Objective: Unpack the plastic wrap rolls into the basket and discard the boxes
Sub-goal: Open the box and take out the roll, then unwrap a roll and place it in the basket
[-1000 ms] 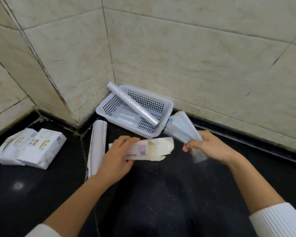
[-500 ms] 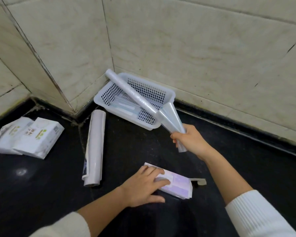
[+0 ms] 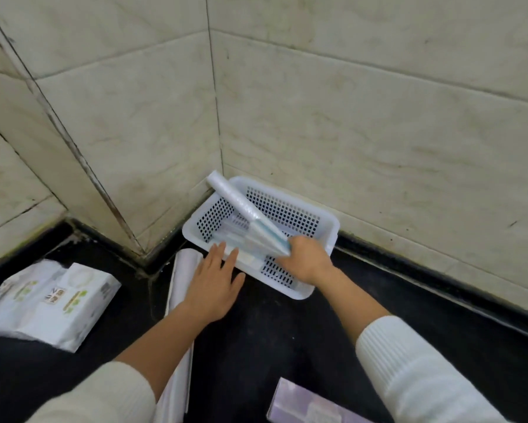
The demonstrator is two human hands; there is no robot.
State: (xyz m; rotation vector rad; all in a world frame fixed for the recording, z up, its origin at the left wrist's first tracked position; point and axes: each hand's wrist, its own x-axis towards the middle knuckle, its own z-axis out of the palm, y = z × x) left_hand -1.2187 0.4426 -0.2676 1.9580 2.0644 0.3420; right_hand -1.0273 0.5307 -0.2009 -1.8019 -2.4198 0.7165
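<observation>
2 hands at basket (image 3: 325, 216) by floor's wall corner: right grip (image 3: 307, 257) pinching roll (image 3: 267, 238), left grip (image 3: 212, 283) spread, empty. Risk: propped roll (image 3: 229, 193) gets nudged, tips out.

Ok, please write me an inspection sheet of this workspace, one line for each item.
Surface: black glossy floor, dusty in the corner.
Job's things: white basket in the corner; one roll leans on its rim; held roll over the basket; another roll on the floor; purple box at the bottom edge.
Clutter: two white packs at the left.
Grippers: right hand grips the held roll; left hand open, empty.
Cables: nothing seen.
Surroundings: beige tiled walls.
</observation>
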